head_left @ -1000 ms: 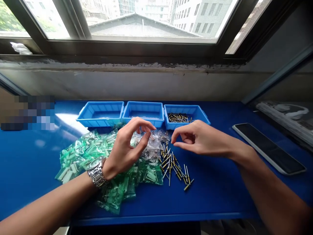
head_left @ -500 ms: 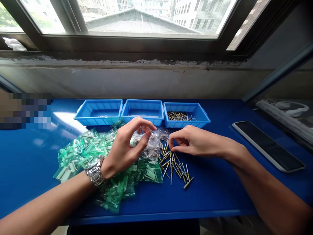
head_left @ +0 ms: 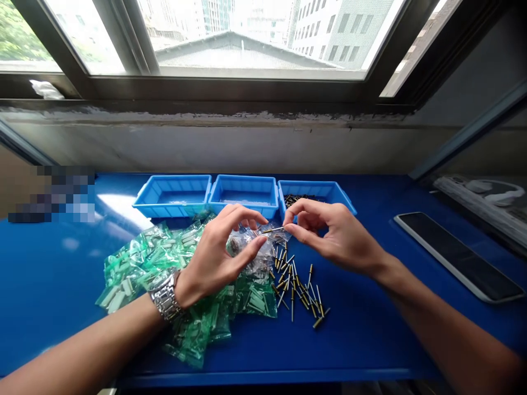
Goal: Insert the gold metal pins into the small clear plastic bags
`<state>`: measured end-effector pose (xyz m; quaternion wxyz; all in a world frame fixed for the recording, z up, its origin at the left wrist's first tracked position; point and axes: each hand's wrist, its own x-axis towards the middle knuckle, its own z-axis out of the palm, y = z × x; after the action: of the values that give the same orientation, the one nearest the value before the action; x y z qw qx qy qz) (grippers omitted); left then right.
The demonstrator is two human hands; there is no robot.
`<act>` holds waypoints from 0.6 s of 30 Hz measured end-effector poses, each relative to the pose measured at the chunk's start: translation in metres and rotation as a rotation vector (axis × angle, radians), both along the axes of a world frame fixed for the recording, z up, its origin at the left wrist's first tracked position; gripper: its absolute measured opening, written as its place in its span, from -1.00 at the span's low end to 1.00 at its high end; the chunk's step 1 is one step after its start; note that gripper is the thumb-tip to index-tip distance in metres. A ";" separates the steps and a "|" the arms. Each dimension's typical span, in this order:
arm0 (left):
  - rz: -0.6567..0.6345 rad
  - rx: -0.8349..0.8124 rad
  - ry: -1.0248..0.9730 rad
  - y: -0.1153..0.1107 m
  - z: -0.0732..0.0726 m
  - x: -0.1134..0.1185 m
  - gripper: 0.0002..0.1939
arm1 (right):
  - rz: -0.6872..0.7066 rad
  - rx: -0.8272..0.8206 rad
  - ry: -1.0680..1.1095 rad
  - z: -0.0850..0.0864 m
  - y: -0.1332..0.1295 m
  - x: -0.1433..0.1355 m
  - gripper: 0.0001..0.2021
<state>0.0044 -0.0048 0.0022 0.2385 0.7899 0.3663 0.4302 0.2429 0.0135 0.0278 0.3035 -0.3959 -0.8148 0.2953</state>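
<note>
Between the thumb and forefinger of my right hand (head_left: 325,230) is a pop rivet (head_left: 272,230), held near level by its thin silver pin. Its brass-coloured end points at my left hand (head_left: 228,247), whose thumb and forefinger are apart around that end; I see no contact. My left hand wears a metal-band watch (head_left: 165,296) and hovers over clear plastic bags (head_left: 257,258) and green plastic bags (head_left: 144,258) of small pale parts. Loose pop rivets (head_left: 294,285) lie scattered on the blue table below my right hand.
Three blue bins stand in a row at the back: a left bin (head_left: 173,209), a middle bin (head_left: 242,209) and a right bin (head_left: 335,192) with more rivets inside. A phone (head_left: 457,255) lies at the right. Behind the bins is a wall under a window.
My right hand has risen from the loose rivets, with one rivet now in its pinch, and has turned it toward my left hand. My left hand stays nearly where it was, fingers apart.
</note>
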 end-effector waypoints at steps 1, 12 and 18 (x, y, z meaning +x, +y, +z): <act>0.001 0.007 0.002 0.000 0.000 0.000 -0.83 | -0.006 0.013 0.034 -0.003 -0.002 -0.005 -0.85; 0.067 0.031 -0.041 0.003 -0.001 0.000 -0.91 | -0.047 0.051 0.178 -0.016 -0.011 -0.024 -0.87; 0.039 0.003 -0.067 0.003 0.000 0.000 -0.93 | -0.051 0.082 0.168 -0.019 -0.012 -0.025 -0.88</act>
<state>0.0039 -0.0019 0.0019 0.2408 0.7680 0.3728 0.4618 0.2181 0.0011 0.0091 0.3941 -0.3775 -0.7876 0.2862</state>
